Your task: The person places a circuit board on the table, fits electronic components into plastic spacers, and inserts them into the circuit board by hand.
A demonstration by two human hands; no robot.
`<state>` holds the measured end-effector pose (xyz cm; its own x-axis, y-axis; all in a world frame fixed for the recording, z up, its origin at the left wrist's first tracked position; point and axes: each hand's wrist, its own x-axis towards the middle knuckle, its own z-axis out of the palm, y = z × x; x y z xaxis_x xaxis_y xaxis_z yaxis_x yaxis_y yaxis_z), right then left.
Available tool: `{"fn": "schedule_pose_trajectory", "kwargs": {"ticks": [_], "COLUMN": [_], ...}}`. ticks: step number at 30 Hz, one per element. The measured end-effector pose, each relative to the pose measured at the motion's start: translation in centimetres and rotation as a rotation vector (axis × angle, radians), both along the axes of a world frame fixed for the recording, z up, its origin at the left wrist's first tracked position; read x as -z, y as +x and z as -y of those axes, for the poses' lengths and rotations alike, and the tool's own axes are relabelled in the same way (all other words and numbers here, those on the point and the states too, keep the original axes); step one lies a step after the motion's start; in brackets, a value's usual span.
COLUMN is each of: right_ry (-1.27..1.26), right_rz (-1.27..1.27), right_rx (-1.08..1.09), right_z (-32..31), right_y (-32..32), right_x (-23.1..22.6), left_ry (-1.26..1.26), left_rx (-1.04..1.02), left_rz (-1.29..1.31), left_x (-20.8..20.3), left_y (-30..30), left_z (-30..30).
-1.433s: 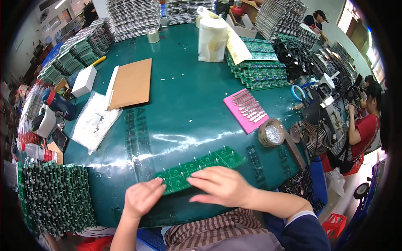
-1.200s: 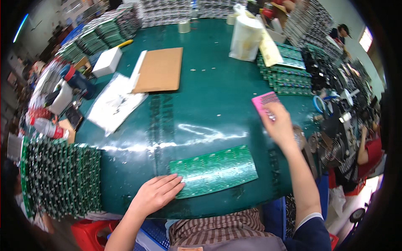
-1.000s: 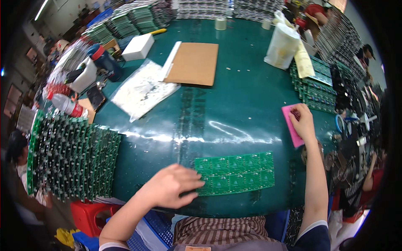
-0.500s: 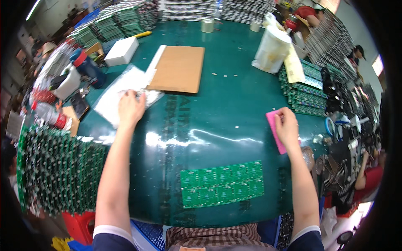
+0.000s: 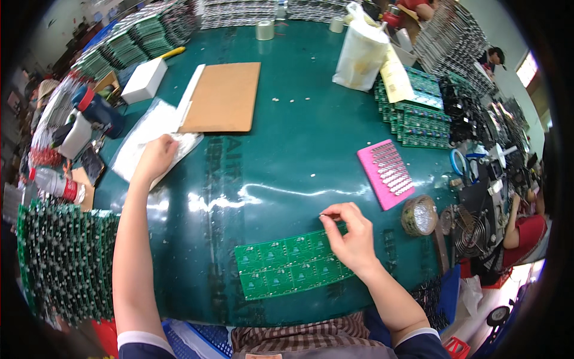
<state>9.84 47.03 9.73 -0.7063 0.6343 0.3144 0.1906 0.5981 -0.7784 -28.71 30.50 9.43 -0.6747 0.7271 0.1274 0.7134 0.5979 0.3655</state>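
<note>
A green circuit board panel (image 5: pixel 287 263) lies flat on the table before me. Over its upper right part is my right hand (image 5: pixel 354 238), thumb and forefinger pinched on a tiny pale piece too small to name. Beyond it rests a pink foam block (image 5: pixel 373 173) set with rows of small silvery pieces. My left hand (image 5: pixel 158 157) is on a clear plastic bag (image 5: pixel 134 146) with white contents, its fingers curled in. Whatever those fingers hold is hidden. A brown cardboard sheet (image 5: pixel 224 99) overlaps the bag's far edge.
Stacked circuit boards (image 5: pixel 69 263) stand at the left, more boards (image 5: pixel 418 122) at the right. A bottle (image 5: pixel 57 182), a blue flask (image 5: pixel 98 110) and a white box (image 5: pixel 144 81) line the left side. A tape roll (image 5: pixel 418 215) sits near the foam block. Other people work beyond.
My right hand has left the pink foam block and come left and nearer, over the circuit board panel. The left hand's fingers have curled in on the bag. The whole view has shifted slightly.
</note>
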Motion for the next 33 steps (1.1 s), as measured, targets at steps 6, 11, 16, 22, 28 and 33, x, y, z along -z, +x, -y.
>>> {"fn": "schedule_pose_trajectory", "kwargs": {"ticks": [6,11,16,22,28,33], "right_ry": [-0.051,-0.074,-0.172,-0.776,-0.882,-0.779], "right_rz": [0.009,0.01,0.01,-0.265,-0.311,-0.36], "right_rx": [0.043,0.044,0.017,-0.135,-0.17,-0.176], "right_z": [-0.7,-1.1,-0.2,1.6,3.6,3.9], "right_y": [0.6,1.0,0.9,1.3,1.9,3.0], "right_x": [0.1,0.2,-0.4,-1.3,-1.8,-1.5], "left_ry": [-0.002,0.053,0.612,1.111,1.092,0.876], "left_rx": [-0.104,-0.291,-0.328,-0.572,-0.871,-0.524], "left_rz": [0.18,0.4,0.682,2.781,2.855,2.567], "left_x": [-1.6,-2.7,-2.9,-2.8,-2.1,-1.5], "left_y": [-0.6,0.6,2.1,15.5,25.4,29.7], "left_z": [-0.3,-0.9,-0.1,-1.3,-2.3,-2.0]}}
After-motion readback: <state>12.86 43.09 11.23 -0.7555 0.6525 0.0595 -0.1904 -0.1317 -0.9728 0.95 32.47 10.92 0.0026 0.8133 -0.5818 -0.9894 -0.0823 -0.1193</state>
